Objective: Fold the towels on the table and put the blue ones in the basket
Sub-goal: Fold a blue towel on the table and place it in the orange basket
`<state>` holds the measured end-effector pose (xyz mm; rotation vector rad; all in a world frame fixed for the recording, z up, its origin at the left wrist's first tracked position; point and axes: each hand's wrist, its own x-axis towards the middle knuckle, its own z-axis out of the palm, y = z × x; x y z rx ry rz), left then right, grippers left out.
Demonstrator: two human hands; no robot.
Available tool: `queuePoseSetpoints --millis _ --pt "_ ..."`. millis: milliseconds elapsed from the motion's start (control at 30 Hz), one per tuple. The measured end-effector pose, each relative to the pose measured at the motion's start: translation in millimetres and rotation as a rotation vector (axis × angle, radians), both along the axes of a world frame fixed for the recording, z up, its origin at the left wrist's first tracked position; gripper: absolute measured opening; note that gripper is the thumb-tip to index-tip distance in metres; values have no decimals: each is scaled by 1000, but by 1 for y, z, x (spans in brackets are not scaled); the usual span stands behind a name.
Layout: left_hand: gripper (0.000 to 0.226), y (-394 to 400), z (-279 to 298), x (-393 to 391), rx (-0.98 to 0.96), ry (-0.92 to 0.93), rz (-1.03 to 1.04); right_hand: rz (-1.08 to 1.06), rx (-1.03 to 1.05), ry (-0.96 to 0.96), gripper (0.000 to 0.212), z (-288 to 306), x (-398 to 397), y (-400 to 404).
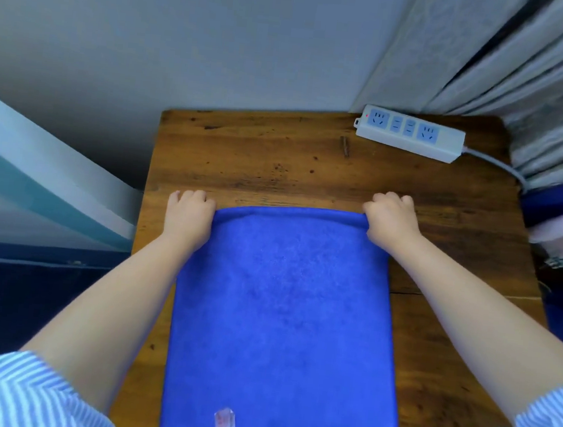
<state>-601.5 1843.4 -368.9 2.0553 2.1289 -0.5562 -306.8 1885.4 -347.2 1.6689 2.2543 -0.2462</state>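
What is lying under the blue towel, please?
The blue towel lies on the wooden table, which shows around it. Anything beneath is covered. The left hand and right hand grip its far corners.

Single view only: head-worn wide-angle camera, above near edge of wooden table, facing forward and steeply down. Close range: both forearms enter from bottom corners, left hand and right hand at mid-frame on far edge of blue towel. Tabletop fills centre and lower frame, near edge cut off at bottom. Wall across top, curtain top right. Straight lines bow toward frame edges. No second view for overlap.
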Motion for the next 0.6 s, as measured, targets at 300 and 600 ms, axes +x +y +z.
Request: queuePoseSetpoints --millis 300,600 --pt "23 -81 52 -8 138 -67 -57 -26 261 77 17 46 12 -93" --pt "29 -200 82 -1 168 -138 -157 -147 227 147 18 66 35 -222"
